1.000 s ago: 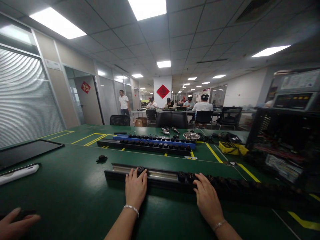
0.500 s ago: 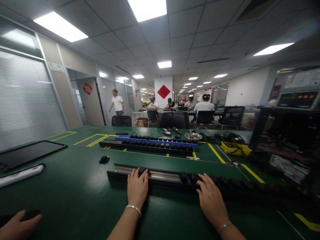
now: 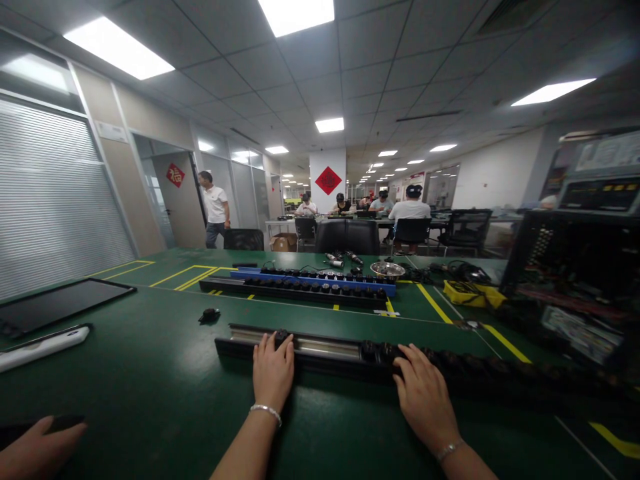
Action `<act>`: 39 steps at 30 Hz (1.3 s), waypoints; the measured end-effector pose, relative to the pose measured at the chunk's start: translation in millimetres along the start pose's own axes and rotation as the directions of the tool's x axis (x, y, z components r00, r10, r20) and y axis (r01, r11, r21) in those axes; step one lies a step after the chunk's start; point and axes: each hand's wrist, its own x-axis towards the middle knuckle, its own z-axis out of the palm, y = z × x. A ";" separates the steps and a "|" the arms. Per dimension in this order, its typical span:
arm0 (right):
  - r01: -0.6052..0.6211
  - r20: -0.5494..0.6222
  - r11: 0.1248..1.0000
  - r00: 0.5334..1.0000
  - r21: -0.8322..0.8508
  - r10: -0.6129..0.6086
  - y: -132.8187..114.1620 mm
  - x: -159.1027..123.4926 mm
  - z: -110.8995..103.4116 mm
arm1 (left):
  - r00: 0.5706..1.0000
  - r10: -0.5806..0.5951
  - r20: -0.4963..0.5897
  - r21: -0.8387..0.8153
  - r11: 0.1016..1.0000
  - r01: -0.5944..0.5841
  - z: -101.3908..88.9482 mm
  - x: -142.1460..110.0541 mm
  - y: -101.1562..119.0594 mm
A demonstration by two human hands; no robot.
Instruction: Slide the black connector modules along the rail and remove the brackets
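A long black rail (image 3: 320,365) with a metallic channel lies across the table in front of me. At its left part, the fingers of my left hand (image 3: 273,373) are closed round a small black module (image 3: 283,337) sitting in the channel. My right hand (image 3: 426,397) is closed over the rail farther right, with fingers on top and the thumb at the near side. Black round-topped modules (image 3: 369,351) fill the rail beside and beyond that hand; its fingertips partly hide some. A bare stretch of channel (image 3: 327,348) shows between my hands.
Another person's hand (image 3: 37,448) holds a dark object at bottom left. A loose black piece (image 3: 209,315) lies behind the rail. Farther back are a black rail (image 3: 295,291), a blue rail (image 3: 250,273), and a metal bowl (image 3: 387,269). An open computer case (image 3: 575,267) stands right.
My hands stay in nearly the same places on the rail. In the background, a walking person has moved left toward the doorway. The view has shifted very slightly.
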 end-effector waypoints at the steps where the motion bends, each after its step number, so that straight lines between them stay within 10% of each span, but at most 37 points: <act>1: -0.001 -0.001 1.000 1.000 -0.003 0.001 -0.3 0.2 -0.5 | 1.000 0.002 0.001 0.001 1.000 -0.002 -0.2 0.2 -0.2; 39: 0.053 -0.050 0.997 0.997 -0.052 -0.055 6.7 -2.0 4.8 | 0.997 -0.083 0.010 0.052 0.995 0.082 -3.2 10.4 -17.2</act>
